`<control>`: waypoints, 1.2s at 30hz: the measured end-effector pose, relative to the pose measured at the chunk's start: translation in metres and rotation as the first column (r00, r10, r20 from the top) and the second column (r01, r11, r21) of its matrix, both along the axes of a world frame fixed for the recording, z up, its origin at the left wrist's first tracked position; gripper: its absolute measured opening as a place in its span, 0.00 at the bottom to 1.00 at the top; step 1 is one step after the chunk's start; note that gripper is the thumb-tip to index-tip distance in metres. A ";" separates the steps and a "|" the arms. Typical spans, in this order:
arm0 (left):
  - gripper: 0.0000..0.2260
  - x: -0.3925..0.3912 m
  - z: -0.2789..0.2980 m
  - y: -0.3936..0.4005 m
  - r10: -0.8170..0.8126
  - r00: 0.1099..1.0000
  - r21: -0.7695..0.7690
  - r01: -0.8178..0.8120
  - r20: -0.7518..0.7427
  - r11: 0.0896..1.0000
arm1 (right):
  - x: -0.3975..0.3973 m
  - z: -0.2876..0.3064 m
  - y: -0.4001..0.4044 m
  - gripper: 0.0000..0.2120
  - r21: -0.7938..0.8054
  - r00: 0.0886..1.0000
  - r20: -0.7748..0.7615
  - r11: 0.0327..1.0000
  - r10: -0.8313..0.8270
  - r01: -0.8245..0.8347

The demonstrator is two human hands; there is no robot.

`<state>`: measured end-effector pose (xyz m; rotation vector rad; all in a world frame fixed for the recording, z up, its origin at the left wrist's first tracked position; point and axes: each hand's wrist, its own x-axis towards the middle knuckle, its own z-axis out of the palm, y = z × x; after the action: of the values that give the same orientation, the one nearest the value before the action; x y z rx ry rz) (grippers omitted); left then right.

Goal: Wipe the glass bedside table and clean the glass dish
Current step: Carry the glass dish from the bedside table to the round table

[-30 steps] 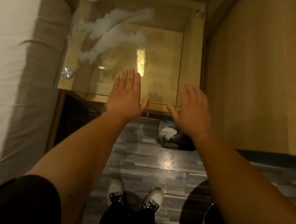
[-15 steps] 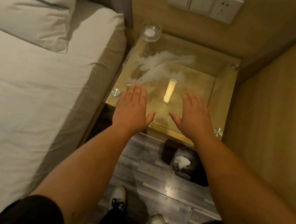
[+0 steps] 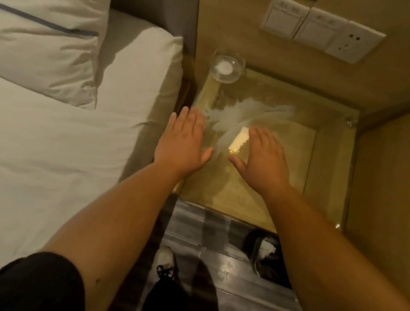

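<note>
- Presently, both arms reach forward over the glass bedside table (image 3: 327, 174), palms down, backs of the hands toward the camera.
- Left hand (image 3: 183, 142): over the table's left edge, fingers straight and close together, thumb splayed toward the table's middle; it grips nothing. Whether the palm touches the glass cannot be told.
- Right hand (image 3: 265, 159): over the table's middle, fingers straight, thumb spread toward the left hand; likewise holding nothing.
- The two hands lie side by side, apart, thumbs pointing at each other.
- White smear (image 3: 242, 115): spread across the table's glass, just beyond both sets of fingertips and running between the hands.
- Glass dish (image 3: 227, 68): at the table's far left corner, upright, with something white inside, well apart from both hands.
- Bed (image 3: 37, 155) with pillow (image 3: 40, 16): directly left of the table.
- Switch panel (image 3: 323, 30): on the wall behind the table.
</note>
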<state>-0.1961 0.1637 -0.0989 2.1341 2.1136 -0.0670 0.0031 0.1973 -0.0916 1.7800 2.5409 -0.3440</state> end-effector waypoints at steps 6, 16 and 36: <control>0.37 -0.036 -0.012 0.059 -0.022 0.999 0.004 0.022 0.034 1.000 | -0.036 -0.011 0.050 0.40 -0.020 0.998 -0.052 0.999 -0.043 0.042; 0.40 -0.060 -0.051 0.155 0.011 0.985 -0.007 -0.010 0.171 1.000 | -0.055 -0.053 0.143 0.43 -0.049 0.993 -0.097 0.997 -0.068 0.064; 0.40 -0.054 -0.106 0.255 0.121 0.789 -0.054 -0.111 0.603 0.992 | -0.075 -0.113 0.264 0.55 -0.159 0.959 -0.272 0.987 -0.078 0.035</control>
<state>-0.2496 0.4190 -0.2052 1.6859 1.8222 0.5419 -0.0723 0.4615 -0.2051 1.8659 2.5541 -0.8230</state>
